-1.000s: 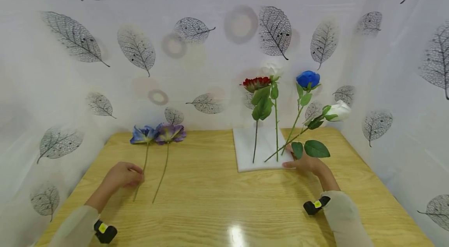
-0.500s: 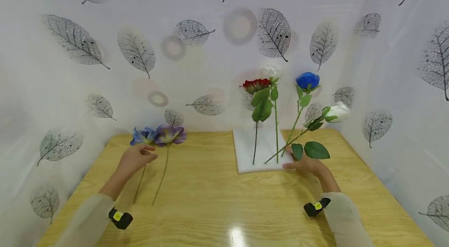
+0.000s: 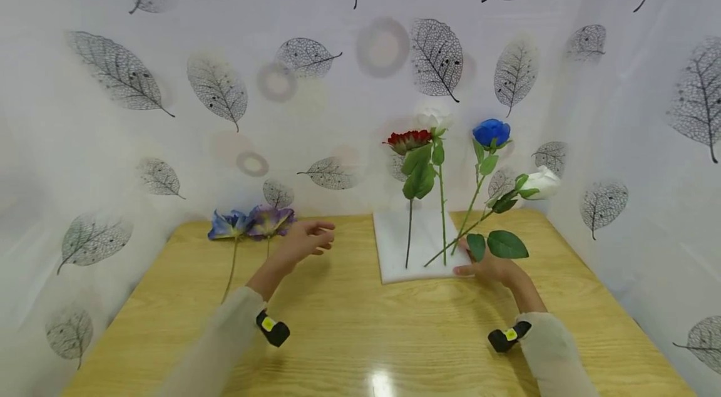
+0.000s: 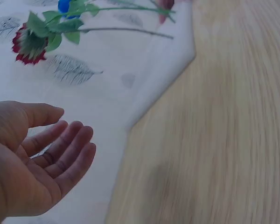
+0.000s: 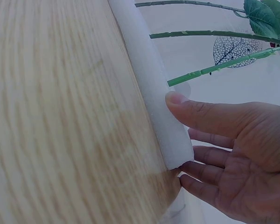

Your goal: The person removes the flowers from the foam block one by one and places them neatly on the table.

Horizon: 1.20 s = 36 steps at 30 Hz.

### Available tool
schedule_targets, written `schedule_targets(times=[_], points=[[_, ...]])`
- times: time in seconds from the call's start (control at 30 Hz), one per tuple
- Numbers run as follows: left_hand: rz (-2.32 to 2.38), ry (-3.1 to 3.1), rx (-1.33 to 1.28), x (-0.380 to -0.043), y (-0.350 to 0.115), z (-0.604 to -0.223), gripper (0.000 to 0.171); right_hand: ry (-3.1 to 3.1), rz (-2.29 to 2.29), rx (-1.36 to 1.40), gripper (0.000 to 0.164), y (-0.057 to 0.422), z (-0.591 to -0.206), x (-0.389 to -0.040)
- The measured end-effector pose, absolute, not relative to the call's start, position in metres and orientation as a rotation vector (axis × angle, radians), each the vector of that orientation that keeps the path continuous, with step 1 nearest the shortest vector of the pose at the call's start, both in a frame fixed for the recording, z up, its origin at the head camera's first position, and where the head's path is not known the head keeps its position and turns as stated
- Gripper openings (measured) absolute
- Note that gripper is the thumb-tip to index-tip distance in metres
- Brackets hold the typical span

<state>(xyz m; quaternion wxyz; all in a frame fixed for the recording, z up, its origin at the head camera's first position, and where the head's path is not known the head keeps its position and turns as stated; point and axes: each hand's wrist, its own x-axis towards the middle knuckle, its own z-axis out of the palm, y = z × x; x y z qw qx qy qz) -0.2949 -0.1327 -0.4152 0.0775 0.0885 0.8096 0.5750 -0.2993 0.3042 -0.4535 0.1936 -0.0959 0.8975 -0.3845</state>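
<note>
In the head view, the left hand [image 3: 304,242] is left of centre, palm partly turned in, fingers loosely bent and holding nothing. It is just right of the purple flower [image 3: 269,221]. The blue flower [image 3: 228,225] lies beside that one, its stem running down the desk [image 3: 349,322] towards the left sleeve [image 3: 225,328]; the forearm hides part of the purple flower's stem.

Right of centre is the foam [image 3: 393,247], a white slab near the back of the desk. The right hand [image 3: 491,267] grips its right edge, the thumb at the near corner. Four flowers rise from the foam: the red flower [image 3: 409,141] and the first white rose [image 3: 434,118] nearly upright, the blue rose [image 3: 492,132] leaning right, and the second white rose [image 3: 541,183] tilted far right, its stem crossing in front of the first's.

In the right wrist view, the thumb rests on the foam at lower right, the fingers around its end. A leaf-print curtain [image 3: 338,103] fills the upper frame of the head view.
</note>
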Motion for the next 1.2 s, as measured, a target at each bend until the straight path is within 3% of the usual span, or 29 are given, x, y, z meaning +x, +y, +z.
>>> schedule_targets(times=[0.5,1.2], points=[[1.995,2.122,0.299,-0.308,-0.016,-0.452,0.031,2.528,-1.098,-0.331,0.094,0.3,-0.451,-0.295],[2.014,2.009,0.273,-0.318,0.022,-0.483,0.025,2.561,-1.075,-0.385,0.094,0.304,-0.45,-0.297]])
